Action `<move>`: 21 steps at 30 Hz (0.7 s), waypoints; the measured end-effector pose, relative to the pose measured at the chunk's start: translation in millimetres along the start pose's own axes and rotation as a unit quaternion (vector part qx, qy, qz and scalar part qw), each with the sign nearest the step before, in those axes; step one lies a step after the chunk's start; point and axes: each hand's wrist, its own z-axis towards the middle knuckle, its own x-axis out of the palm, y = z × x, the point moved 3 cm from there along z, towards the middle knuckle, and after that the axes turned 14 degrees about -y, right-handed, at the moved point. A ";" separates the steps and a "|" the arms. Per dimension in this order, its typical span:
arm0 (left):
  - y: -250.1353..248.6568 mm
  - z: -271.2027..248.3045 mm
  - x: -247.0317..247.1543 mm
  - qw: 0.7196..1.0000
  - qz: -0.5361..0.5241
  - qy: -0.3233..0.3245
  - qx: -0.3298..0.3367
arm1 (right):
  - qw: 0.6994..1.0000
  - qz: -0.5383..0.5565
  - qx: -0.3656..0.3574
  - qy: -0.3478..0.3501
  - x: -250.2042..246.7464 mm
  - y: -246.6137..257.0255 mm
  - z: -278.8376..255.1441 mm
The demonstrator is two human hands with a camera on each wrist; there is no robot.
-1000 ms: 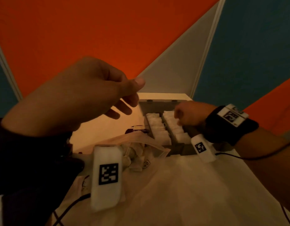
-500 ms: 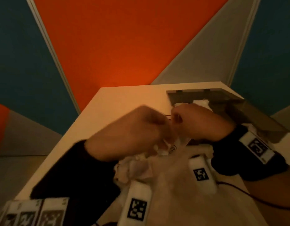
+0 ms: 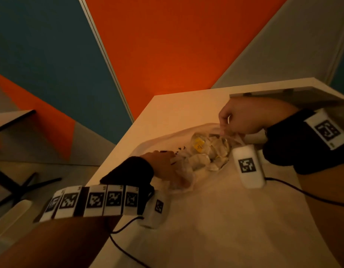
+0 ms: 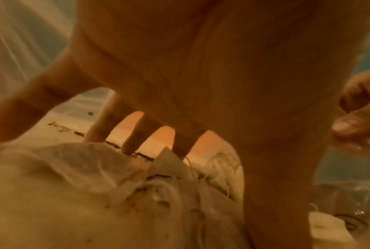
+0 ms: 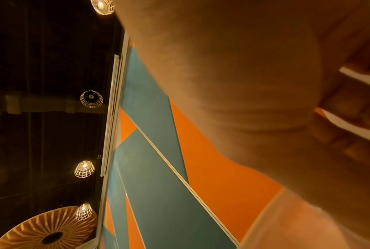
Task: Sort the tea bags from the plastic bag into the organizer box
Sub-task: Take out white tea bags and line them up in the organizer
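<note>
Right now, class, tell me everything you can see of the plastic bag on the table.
The plastic bag is thin, clear and crinkled, lying on its side on the table with its mouth held open. The right hand pinches its far rim and lifts it. The left hand reaches inside, fingers spread over the pale paper tea bags heaped within. Dark loose crumbs cling to the inner film.
</note>
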 end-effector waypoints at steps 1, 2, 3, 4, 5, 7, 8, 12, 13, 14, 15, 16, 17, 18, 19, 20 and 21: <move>-2.7 -1.0 -0.7 1.000 -0.006 -0.005 0.005 | 1.000 -0.001 -0.004 0.002 0.6 0.2 -0.9; -5.9 -3.8 -2.5 1.000 -0.020 -0.006 0.008 | 1.000 0.001 -0.007 0.003 0.9 0.4 -1.5; -8.3 -5.3 -3.5 0.999 -0.039 -0.010 0.005 | 1.000 0.005 -0.008 0.002 0.7 1.0 -2.0; -10.1 -5.9 -4.7 0.998 -0.059 -0.024 0.007 | 1.000 0.008 -0.008 0.003 0.8 1.7 -2.5; -11.8 -5.2 -5.2 0.996 -0.072 -0.043 0.013 | 1.000 0.011 -0.008 0.002 0.7 2.4 -3.0; -16.0 -6.5 -3.4 0.994 -0.081 -0.071 0.019 | 1.000 0.018 -0.004 0.002 0.6 3.0 -3.6; -17.8 -8.6 -2.0 0.993 -0.092 -0.078 0.017 | 1.000 0.020 -0.001 0.002 0.3 2.9 -4.0; -19.7 -14.9 -10.4 0.975 -0.182 -0.127 0.023 | 1.000 0.011 0.011 -0.009 0.9 3.3 -5.5; -18.0 -16.1 -15.5 0.966 -0.207 -0.151 0.027 | 1.000 0.008 0.014 -0.013 0.9 3.3 -5.2; -15.5 -17.9 -20.4 0.953 -0.251 -0.169 0.027 | 1.000 0.005 0.015 -0.021 0.1 4.0 -5.1; -12.6 -19.2 -23.7 0.930 -0.318 -0.182 0.026 | 0.999 0.003 0.014 -0.034 -1.6 5.2 -4.7; -11.6 -21.2 -25.5 0.897 -0.403 -0.183 0.025 | 0.999 0.006 0.014 -0.051 -4.2 7.2 -4.7; -11.2 -23.4 -25.3 0.856 -0.485 -0.177 0.023 | 0.997 0.021 0.010 -0.074 -8.1 11.5 -5.7; -12.0 -25.6 -23.5 0.811 -0.561 -0.166 0.017 | 0.994 0.047 0.001 -0.100 -13.1 18.7 -8.8; -12.2 -25.8 -19.2 0.763 -0.628 -0.152 0.007 | 0.990 0.077 -0.011 -0.119 -17.7 27.2 -13.1; -13.8 -25.0 -14.4 0.714 -0.687 -0.131 0.000 | 0.987 0.100 -0.025 -0.121 -20.9 35.6 -17.9; -15.5 -23.2 -9.1 0.668 -0.737 -0.104 -0.008 | 0.988 0.109 -0.038 -0.101 -22.0 42.9 -22.9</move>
